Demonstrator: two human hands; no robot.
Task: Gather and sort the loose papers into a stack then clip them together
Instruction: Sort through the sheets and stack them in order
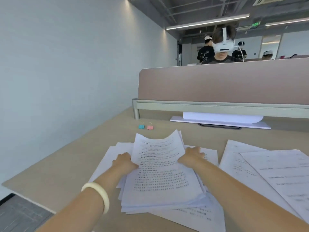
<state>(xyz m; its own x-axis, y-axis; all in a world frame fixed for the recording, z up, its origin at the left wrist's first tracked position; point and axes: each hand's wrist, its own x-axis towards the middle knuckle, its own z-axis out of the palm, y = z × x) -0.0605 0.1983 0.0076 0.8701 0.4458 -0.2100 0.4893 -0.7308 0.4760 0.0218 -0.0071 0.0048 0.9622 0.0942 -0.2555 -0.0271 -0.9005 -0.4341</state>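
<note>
A thick stack of printed white papers [160, 178] lies on the beige desk [70, 158] in front of me, its far end curling upward. My left hand [124, 162] grips the stack's left edge and my right hand [192, 155] grips its right edge. More loose sheets [110, 158] lie under and around the stack. Other loose printed sheets [270, 171] are spread to the right. Two small binder clips, one blue [141, 126] and one pink [150, 127], rest on the desk beyond the stack.
A pink-grey divider panel [222, 82] closes the desk's far side, with a white tray of paper [220, 120] beneath it. A wall runs along the left. The desk's left edge drops to dark floor [20, 213]. People with headsets sit behind the divider.
</note>
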